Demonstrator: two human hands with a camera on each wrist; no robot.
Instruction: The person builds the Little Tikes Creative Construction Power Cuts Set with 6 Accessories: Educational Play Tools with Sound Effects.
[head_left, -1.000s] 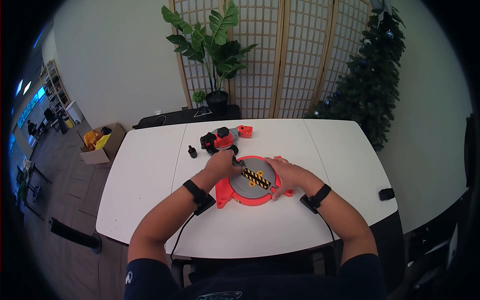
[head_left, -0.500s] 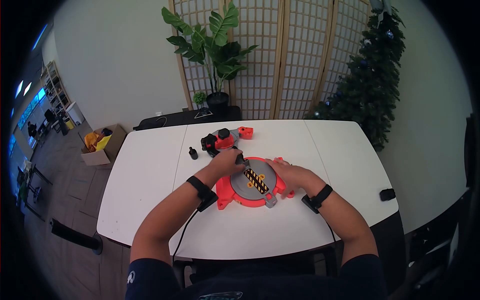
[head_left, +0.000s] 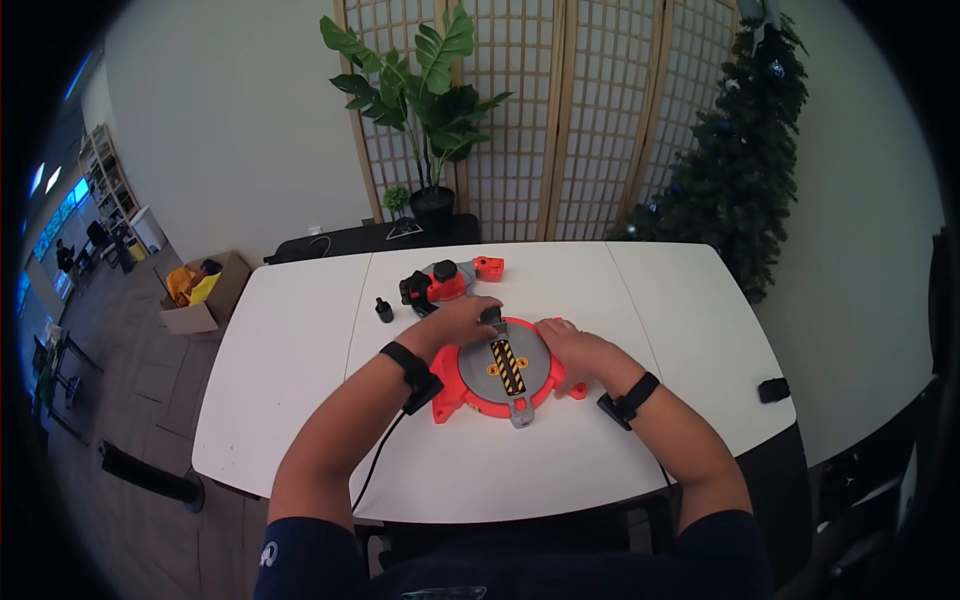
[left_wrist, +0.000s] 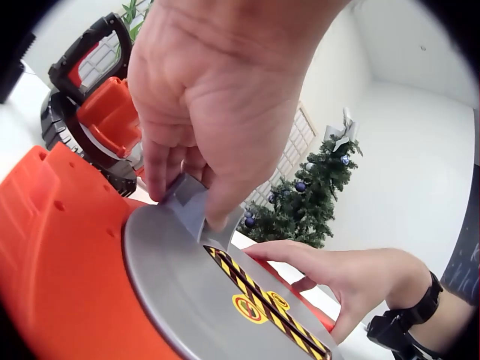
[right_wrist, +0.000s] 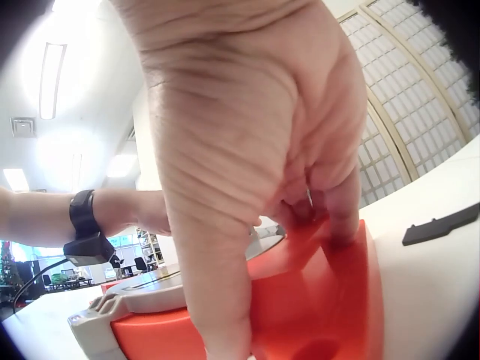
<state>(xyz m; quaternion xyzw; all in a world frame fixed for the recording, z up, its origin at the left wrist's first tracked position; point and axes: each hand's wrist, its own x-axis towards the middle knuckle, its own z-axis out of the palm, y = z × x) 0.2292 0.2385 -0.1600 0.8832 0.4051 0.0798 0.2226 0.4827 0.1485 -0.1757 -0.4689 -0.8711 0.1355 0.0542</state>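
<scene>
A toy miter saw base with a red frame (head_left: 448,385) and a round grey turntable (head_left: 478,372) lies on the white table in front of me. Black and yellow stripes (head_left: 508,368) run across the turntable, almost front to back. At its far side, my left hand (head_left: 463,322) pinches an upright grey bracket (left_wrist: 186,201) between thumb and fingers. My right hand (head_left: 582,356) grips the red frame's right side, its thumb (right_wrist: 217,300) on the near face and fingers (right_wrist: 343,214) over the far edge. Behind the left hand stands a red and black toy saw head (head_left: 440,286).
A small black bottle-shaped piece (head_left: 384,311) stands left of the saw head. A flat black piece (right_wrist: 442,225) lies beyond the base in the right wrist view. Near the table's right edge sits a black object (head_left: 773,390). Cables trail from both wrist bands.
The turntable has turned clockwise, its stripes swinging from diagonal to nearly front-to-back and its front tab moving left. My left hand has moved right with the bracket; the right stays on the frame.
</scene>
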